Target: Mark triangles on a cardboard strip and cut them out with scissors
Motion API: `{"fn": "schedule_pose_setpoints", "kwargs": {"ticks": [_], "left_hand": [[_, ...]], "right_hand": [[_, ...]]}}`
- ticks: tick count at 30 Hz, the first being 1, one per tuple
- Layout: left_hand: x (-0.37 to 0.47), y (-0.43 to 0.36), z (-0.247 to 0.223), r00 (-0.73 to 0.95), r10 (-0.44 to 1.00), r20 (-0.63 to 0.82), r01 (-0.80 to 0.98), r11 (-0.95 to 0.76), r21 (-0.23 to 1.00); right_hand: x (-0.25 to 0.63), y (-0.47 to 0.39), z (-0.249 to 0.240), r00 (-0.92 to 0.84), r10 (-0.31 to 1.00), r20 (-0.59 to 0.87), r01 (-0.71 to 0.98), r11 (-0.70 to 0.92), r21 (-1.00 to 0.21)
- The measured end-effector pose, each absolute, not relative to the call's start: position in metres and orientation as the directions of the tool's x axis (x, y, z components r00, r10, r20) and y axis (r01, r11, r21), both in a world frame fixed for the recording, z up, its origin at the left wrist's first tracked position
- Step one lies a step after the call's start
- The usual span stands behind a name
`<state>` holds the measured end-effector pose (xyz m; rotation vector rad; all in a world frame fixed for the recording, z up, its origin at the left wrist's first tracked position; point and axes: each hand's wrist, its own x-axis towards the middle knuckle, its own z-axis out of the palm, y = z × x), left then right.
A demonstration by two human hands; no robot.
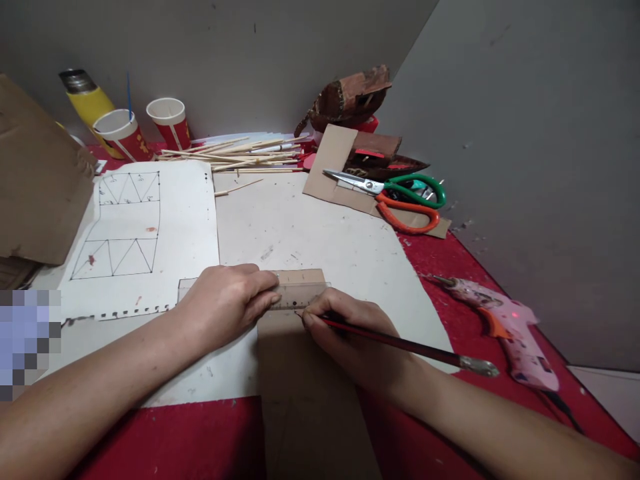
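A clear ruler [305, 293] lies across a strip of brown cardboard [310, 387]. My left hand [230, 297], its fingers bent, presses the ruler down near its middle. In my right hand [350, 320] is a dark red and black pencil [410, 345], pinched close to its point. The tip meets the cardboard at the ruler's lower edge, right of my left fingertips. Beneath lies a large white sheet [320, 227] on a red tabletop [190, 440]. To the left, a paper with a drawing [130, 220] shows two bands of triangles.
Scissors [370, 187] with green and orange handles rest on cardboard scrap [333, 157]. A pink glue gun [525, 340] lies at right, its red light lit. Behind are wooden sticks [240, 157], paper cups [170, 123], a yellow bottle [90, 103] and brown model boats [350, 100].
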<state>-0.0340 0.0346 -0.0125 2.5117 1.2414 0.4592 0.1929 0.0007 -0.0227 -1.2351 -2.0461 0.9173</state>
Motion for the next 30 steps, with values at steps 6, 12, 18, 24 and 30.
{"fn": "schedule_pose_setpoints", "kwargs": {"ticks": [6, 12, 18, 24, 30], "left_hand": [[-0.0338, 0.0343, -0.0116, 0.577, 0.803, 0.149, 0.71, -0.583, 0.395], [-0.0332, 0.0354, -0.0122, 0.584, 0.799, 0.145, 0.706, -0.587, 0.396], [-0.0333, 0.0353, -0.0132, 0.579, 0.802, 0.148, 0.706, -0.584, 0.4], [-0.0338, 0.0349, -0.0122, 0.583, 0.801, 0.139, 0.709, -0.585, 0.395], [-0.0342, 0.0352, -0.0128, 0.584, 0.798, 0.146, 0.706, -0.589, 0.394]], "right_hand": [[0.1916, 0.0012, -0.0216, -0.407, 0.904, 0.13, 0.504, 0.341, -0.793], [0.1906, 0.0005, -0.0196, -0.379, 0.915, 0.139, 0.511, 0.332, -0.793], [0.1912, 0.002, -0.0215, -0.398, 0.909, 0.123, 0.502, 0.328, -0.8], [0.1912, 0.0018, -0.0205, -0.387, 0.913, 0.13, 0.507, 0.328, -0.797], [0.1908, 0.0017, -0.0215, -0.386, 0.915, 0.12, 0.507, 0.319, -0.801]]}}
